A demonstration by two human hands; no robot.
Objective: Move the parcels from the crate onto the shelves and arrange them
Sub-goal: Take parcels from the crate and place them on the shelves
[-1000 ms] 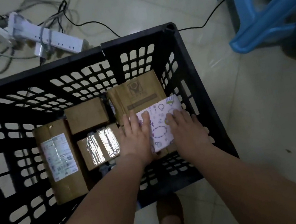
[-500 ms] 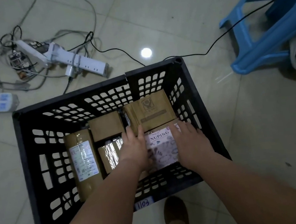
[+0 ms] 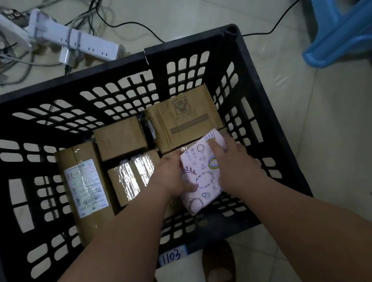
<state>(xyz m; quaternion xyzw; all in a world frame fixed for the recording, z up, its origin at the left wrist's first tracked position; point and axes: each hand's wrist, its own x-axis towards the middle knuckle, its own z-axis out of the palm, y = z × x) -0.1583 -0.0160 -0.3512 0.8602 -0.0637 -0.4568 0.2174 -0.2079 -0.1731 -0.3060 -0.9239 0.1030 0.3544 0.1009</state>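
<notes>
The pink parcel (image 3: 203,174) sits inside the crate (image 3: 263,110), in its near right part, above the brown boxes and just this side of the brown box with a printed logo (image 3: 184,117). Its printed face (rings, bracelets and small doodles on pale pink) is turned up toward the camera. Its long axis runs from the crate's near wall toward the far wall, with the far end leaning a little toward the crate's right wall. I cannot tell whether its underside touches the box beneath it.

Both forearms reach in over the crate's near wall. The left hand (image 3: 173,176) grips the parcel's left long edge, thumb laid across the printed face and fingers tucked out of sight below. The right hand (image 3: 234,165) covers the right long edge, palm down, with its fingers (image 3: 216,147) curled over the far right corner. So the parcel is held between the two hands.

Deeper in the crate, left of the parcel, lie a taped box (image 3: 132,177), a small plain box (image 3: 119,138) behind it, and a long box with a white label (image 3: 85,189) toward the crate's left wall, its length running near to far. On the outside of the crate's near wall is a tag reading 1103 (image 3: 172,256). Beyond the far wall lies a white power strip (image 3: 83,42) among cables; past the far right corner stands a blue stool (image 3: 343,20).
</notes>
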